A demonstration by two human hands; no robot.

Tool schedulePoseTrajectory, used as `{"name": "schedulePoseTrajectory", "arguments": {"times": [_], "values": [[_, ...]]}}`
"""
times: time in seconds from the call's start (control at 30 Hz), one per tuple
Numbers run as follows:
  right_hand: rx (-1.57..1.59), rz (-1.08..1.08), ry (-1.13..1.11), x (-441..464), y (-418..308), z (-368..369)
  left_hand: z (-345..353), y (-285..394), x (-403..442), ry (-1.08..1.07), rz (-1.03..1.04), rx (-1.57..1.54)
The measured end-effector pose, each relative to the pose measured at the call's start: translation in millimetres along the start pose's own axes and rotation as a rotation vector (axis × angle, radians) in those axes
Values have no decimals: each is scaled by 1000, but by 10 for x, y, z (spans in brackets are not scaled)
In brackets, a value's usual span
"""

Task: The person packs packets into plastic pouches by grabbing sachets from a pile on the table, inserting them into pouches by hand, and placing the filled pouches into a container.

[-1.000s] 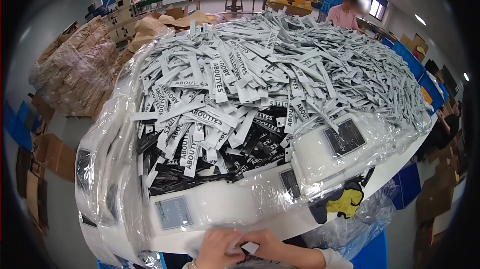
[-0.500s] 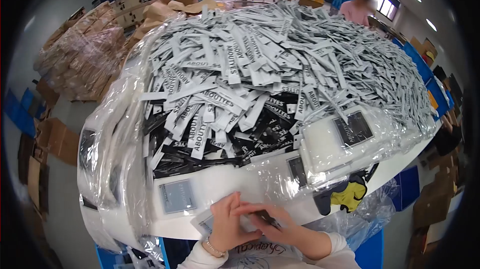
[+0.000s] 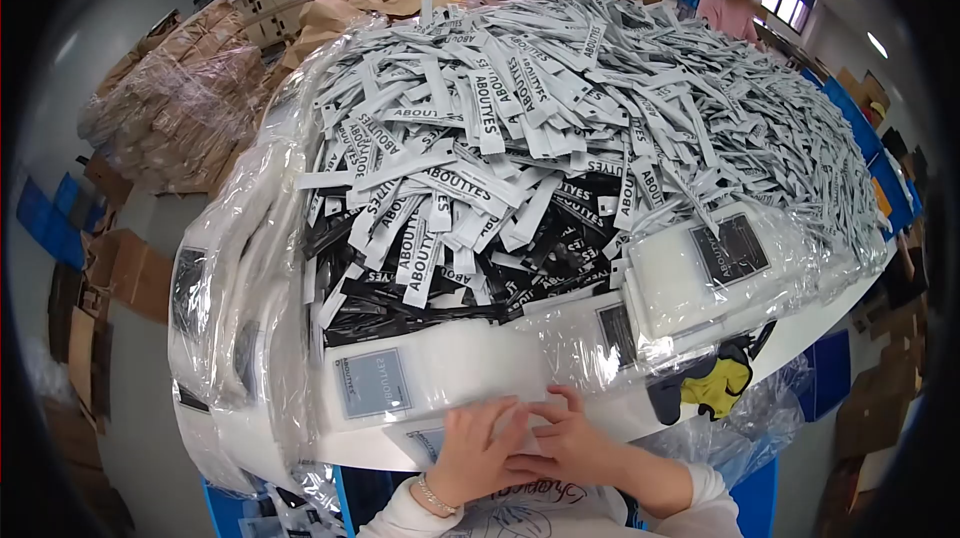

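Observation:
My left hand (image 3: 478,456) is at the table's near edge, closed on a clear bag (image 3: 425,441) with a blue-grey label that shows below its wrist side. My right hand (image 3: 578,446) is beside it, fingers bent and apart, the fingertips close to the left fingers; no object shows in it. Just beyond the hands lies a flat stack of clear bags (image 3: 470,363) with a blue-grey label. Behind that are black packets (image 3: 560,248) and a large heap of white printed packets (image 3: 490,113).
Wrapped bag stacks line the left side (image 3: 225,338) and right front (image 3: 690,273). A yellow and dark glove (image 3: 715,388) lies at the front edge. Blue bins (image 3: 825,373), cartons (image 3: 140,273) and a wrapped brown pile (image 3: 175,103) surround the table. A person (image 3: 730,8) is at the back right.
The view has shifted. The hands moved up from the bottom edge over the table's near edge. The dark item seen at my right hand half a second ago no longer shows, and its fingers have spread.

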State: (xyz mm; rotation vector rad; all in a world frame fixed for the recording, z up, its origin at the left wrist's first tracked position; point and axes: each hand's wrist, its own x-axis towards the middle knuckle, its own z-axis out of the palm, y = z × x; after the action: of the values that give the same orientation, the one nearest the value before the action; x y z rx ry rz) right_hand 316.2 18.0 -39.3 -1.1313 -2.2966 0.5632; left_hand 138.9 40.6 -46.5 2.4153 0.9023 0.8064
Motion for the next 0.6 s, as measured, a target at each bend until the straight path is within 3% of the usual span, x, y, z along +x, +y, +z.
{"name": "schedulePoseTrajectory", "arguments": {"times": [0.07,0.17,0.2,0.33,0.37,0.43,0.47,0.5,0.6], "values": [[23,-41,-116,-32,103,-82,-148,19,59,-48,-56,-187],[124,-86,-161,53,110,-173,-309,-71,11,-220,-516,-477],[137,-55,-53,79,69,-199,-348,-51,68,-301,-522,-427],[347,59,465,124,-171,-594,-225,-99,-75,-18,-498,-673],[453,-14,611,4,-153,-681,-244,-109,-124,-5,-501,-659],[1230,-234,773,-75,-522,-1011,-305,-107,-214,-12,-527,-649],[1186,-357,817,47,-705,-1212,-353,-93,-245,-37,-547,-658],[1238,-386,526,120,-828,-1429,-404,-85,-277,-65,-561,-665],[1101,-357,244,270,-941,-1783,-614,-83,-449,65,-537,-699]]}}
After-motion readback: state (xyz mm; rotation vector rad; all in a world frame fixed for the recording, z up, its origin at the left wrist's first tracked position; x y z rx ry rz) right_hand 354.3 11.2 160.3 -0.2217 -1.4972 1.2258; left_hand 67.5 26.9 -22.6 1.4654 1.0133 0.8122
